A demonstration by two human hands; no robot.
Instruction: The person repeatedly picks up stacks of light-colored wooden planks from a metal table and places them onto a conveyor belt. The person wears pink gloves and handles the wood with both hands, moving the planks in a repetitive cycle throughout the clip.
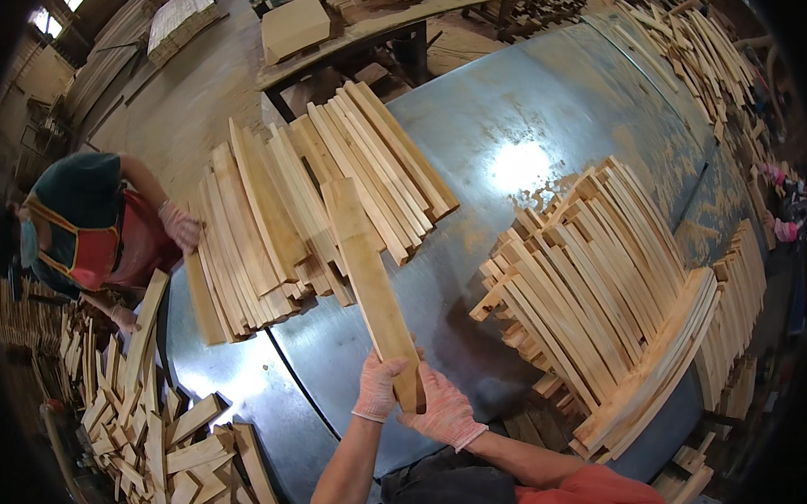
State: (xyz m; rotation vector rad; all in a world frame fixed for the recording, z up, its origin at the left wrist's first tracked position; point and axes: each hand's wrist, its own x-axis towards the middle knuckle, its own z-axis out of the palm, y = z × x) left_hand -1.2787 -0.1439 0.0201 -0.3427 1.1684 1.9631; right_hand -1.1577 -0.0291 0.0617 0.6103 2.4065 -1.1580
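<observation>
Both my hands wear pinkish knitted gloves and grip the near end of a long, flat wooden board [372, 282]. My left hand [379, 386] closes on its left edge, and my right hand [445, 407] is wrapped on the right edge close to the end. The board points away from me over the metal table, its far end overlapping a row of wooden strips [249, 235]. To the right of my hands rises a neat stack of narrow strips [594, 280], with thicker curved pieces [648, 365] along its near right side.
A co-worker [95, 222] in a red apron stands at the left, one gloved hand touching the row of strips. Offcuts [165, 449] lie heaped at lower left. The metal table [448, 99] carries sawdust at its far right, near more scrap wood [696, 62].
</observation>
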